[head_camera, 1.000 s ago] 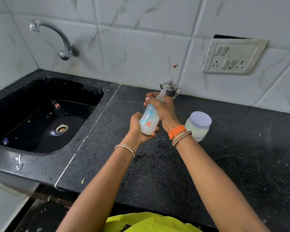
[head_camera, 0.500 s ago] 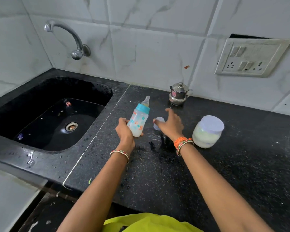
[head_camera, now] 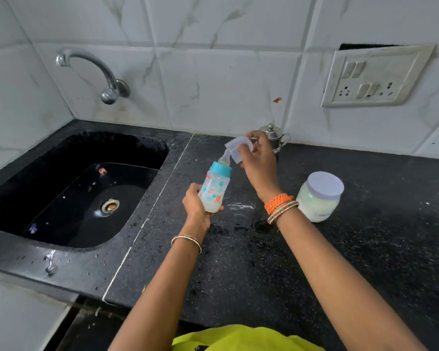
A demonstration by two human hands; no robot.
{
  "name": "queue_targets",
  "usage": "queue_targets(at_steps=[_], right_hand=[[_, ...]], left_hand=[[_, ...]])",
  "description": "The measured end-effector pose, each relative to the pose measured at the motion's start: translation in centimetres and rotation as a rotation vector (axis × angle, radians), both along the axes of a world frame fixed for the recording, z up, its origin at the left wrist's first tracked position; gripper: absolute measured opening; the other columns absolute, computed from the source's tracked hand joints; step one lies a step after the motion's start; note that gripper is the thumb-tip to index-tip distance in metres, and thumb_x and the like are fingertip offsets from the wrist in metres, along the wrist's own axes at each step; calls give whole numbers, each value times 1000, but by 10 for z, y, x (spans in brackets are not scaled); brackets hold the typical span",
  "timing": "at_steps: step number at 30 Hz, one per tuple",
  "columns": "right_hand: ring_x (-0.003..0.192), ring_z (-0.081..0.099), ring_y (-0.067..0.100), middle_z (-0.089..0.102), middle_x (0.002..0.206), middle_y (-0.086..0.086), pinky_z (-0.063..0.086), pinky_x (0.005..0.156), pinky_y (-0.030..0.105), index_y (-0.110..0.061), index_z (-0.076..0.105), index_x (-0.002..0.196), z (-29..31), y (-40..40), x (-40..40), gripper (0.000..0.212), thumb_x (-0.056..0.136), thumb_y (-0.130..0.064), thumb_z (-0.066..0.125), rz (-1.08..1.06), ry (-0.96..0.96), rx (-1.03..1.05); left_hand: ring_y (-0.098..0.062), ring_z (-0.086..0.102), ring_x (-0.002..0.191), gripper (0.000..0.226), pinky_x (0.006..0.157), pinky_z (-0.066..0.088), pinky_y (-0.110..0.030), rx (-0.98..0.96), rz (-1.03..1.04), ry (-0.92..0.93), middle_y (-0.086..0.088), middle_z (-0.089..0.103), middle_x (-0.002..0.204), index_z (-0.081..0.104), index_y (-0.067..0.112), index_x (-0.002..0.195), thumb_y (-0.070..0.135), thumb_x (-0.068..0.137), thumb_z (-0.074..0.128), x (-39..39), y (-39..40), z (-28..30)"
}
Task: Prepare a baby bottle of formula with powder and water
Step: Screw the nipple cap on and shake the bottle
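Over the black counter our left hand grips the tilted baby bottle, right hand pinching its clear cap beside the teat

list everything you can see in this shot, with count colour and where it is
baby bottle: 1, translucent with a teal collar and printed shapes, milky liquid inside, tilted above the counter in the left hand
bottle cap: 1, clear, at the teat tip, in the right hand
powder jar: 1, clear with a white lid, whitish contents, on the counter right of the hands
steel pot: 1, silver, lidded, by the back wall
counter: 1, black speckled, wet patches near the hands
sink: 1, black, left of the counter
tap: 1, silver, on the wall over the sink
switch plate: 1, off-white, on the right wall
left hand: 1, grips the bottle base
right hand: 1, pinches the cap
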State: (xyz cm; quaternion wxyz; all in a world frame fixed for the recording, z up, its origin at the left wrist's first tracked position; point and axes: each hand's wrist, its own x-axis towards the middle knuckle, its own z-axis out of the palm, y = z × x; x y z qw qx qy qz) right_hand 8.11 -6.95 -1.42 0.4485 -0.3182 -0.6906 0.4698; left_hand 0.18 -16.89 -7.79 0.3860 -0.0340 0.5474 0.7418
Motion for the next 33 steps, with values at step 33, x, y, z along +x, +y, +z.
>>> queue_targets(at_steps=[33], right_hand=[[101,63,22,51,122,6,59,68,43,-24,30,132,86,-9,57,74,75,-10,75,-207,904,-218]], left_hand=[[-34,45,120,56,79,47,-47,-29,-382,63,-13,46,125,41,10,133,49,97,25,-11,11,36]])
